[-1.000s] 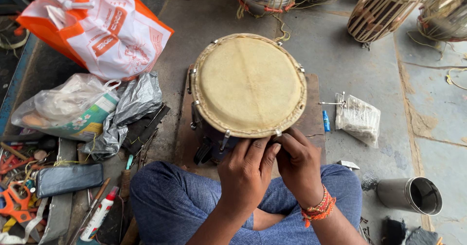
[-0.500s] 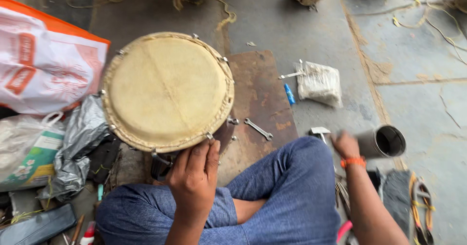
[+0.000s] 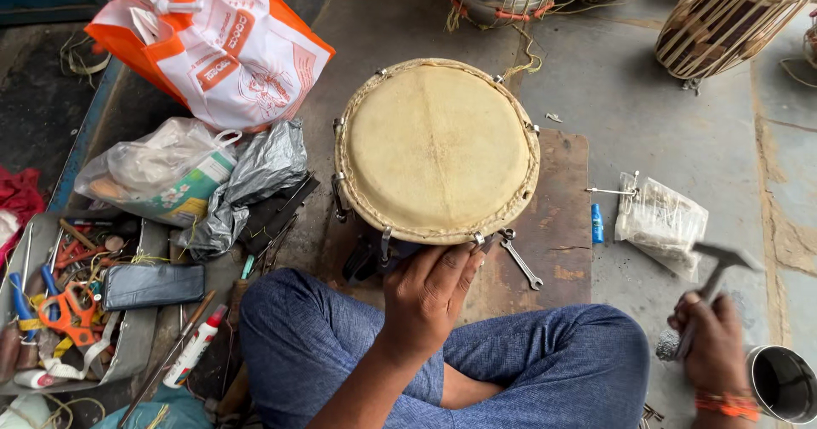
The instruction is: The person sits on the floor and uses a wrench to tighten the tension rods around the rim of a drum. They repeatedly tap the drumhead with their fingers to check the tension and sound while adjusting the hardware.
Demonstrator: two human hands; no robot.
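Right hand (image 3: 713, 337) lifted hammer (image 3: 720, 263); drum (image 3: 436, 150) on rusty plate (image 3: 557, 225), concrete floor (image 3: 664, 122).

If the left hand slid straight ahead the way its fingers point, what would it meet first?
The left hand already rests against the drum at its near rim, so it would likely press into the drum's side straight away.

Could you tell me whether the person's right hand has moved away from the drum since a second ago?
Yes. The right hand left the drum's near rim, where the left hand rests, and moved out to the right, beside the metal cup, holding a hammer.
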